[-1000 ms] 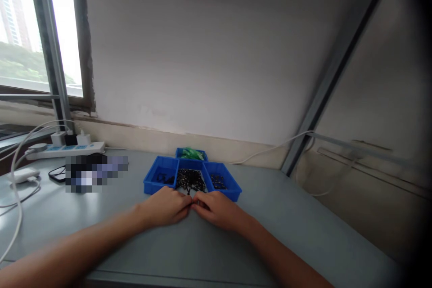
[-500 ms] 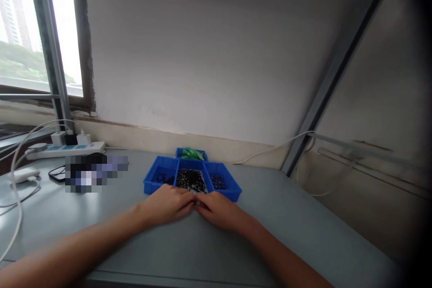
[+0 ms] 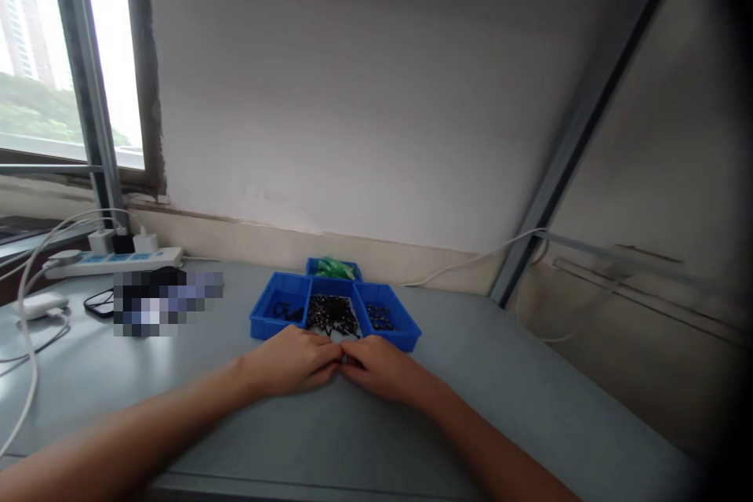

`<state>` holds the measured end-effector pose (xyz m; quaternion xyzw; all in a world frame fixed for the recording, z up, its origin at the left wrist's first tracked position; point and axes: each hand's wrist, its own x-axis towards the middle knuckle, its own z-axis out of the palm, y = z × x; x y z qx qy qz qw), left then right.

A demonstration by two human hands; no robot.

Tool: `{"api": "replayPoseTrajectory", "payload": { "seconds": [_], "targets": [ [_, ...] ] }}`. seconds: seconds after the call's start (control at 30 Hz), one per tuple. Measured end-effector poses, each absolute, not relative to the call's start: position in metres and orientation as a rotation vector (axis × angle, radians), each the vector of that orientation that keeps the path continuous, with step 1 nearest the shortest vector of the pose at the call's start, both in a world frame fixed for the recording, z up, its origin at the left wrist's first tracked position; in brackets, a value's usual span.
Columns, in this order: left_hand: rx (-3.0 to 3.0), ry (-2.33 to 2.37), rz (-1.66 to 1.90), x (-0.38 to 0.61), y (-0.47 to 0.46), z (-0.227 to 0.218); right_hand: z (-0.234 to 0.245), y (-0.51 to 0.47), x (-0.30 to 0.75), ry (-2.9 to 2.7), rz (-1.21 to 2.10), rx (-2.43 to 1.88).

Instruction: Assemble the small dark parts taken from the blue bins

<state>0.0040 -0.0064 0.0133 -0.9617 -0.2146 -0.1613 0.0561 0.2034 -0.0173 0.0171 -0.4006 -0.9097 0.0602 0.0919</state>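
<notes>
My left hand (image 3: 296,359) and my right hand (image 3: 381,367) meet fingertip to fingertip at the front of the blue bins. Both are closed in a pinch, and whatever lies between the fingertips is too small and hidden to name. Just beyond them, the middle bin (image 3: 334,283) holds a heap of small dark pieces (image 3: 332,312). In the left blue bin (image 3: 264,306) lie a few black parts (image 3: 282,309). Small dark metallic-looking pieces (image 3: 381,317) are in the right blue bin (image 3: 403,321). My hands cover the near edge of the middle bin.
Behind the bins, a smaller blue bin (image 3: 310,267) contains a green plastic bag (image 3: 335,268). A white power strip (image 3: 168,257) with plugs and cables stands at the back left, near a blurred-out item (image 3: 156,302). The grey table (image 3: 329,439) meets the wall behind.
Both hands have shifted very slightly toward me, still pressed together at the fingertips. The bins have stayed in place.
</notes>
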Motion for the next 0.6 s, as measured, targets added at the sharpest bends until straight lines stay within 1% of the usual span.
{"api": "replayPoseTrajectory", "payload": {
  "seconds": [0.2,0.47,0.6],
  "targets": [
    [-2.861,-0.754,-0.491,0.0047,-0.0069,0.0131,0.0239,-0.019,0.2048,-2.656,0.28,-1.163],
    [-2.877,-0.79,-0.442,0.0043,-0.0075,0.0127,0.0208,-0.0161,0.2027,-2.691,0.178,-1.131],
    [-2.907,-0.798,-0.485,0.0044,-0.0075,0.014,0.0201,-0.0168,0.2035,-2.637,0.279,-1.154]
  ]
}}
